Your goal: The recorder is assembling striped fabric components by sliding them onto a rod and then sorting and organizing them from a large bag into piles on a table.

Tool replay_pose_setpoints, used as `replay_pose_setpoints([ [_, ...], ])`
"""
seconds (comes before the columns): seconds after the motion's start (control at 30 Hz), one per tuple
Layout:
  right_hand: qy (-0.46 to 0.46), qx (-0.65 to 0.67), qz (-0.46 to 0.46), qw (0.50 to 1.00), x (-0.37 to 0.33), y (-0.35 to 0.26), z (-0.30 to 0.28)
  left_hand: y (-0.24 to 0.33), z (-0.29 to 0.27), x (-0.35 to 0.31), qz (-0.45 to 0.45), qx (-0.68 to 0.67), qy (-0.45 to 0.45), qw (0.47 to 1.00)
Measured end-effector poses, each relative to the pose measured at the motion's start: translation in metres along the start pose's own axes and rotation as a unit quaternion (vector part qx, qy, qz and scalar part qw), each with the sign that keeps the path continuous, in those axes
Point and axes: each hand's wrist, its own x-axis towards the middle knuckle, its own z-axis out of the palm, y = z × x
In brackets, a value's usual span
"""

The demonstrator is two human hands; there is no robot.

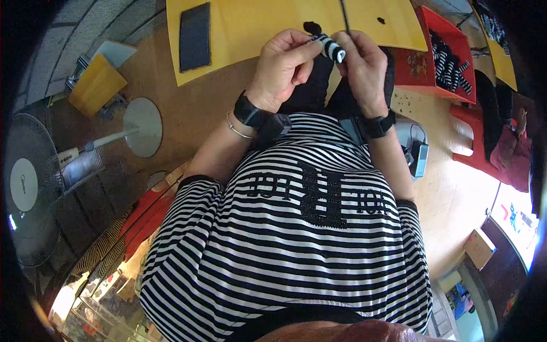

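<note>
My left hand (285, 69) pinches a small black-and-white striped knit tube (330, 49) between thumb and fingers, over my lap near the table edge. My right hand (363, 67) is closed at the tube's other side, its fingertips close to the white end. From between its fingers a thin dark rod (345, 16) sticks up toward the table; its lower end is hidden by the hand. Just beyond my left fingertips shows a dark brown clump (311, 27), and I cannot tell whether it joins the tube.
The yellow table (250, 28) bears a dark rectangular pad (195, 37) and a small dark scrap (381, 20). At right, a red bin (423, 85) holds several striped tubes (450, 65). A white fan (34, 185) stands left. Another person's arm (519, 128) appears far right.
</note>
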Motion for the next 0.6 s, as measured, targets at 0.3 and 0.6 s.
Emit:
replay_pose_setpoints([
  [0.3, -0.004, -0.038, 0.005, 0.999, -0.010, -0.008, 0.004, 0.001, 0.000, 0.000, -0.010, 0.034, 0.100, 0.994],
  [0.6, -0.203, -0.067, 0.043, 0.976, 0.015, -0.033, -0.029, 0.039, 0.002, 0.015, 0.193, 0.342, -0.076, 0.917],
])
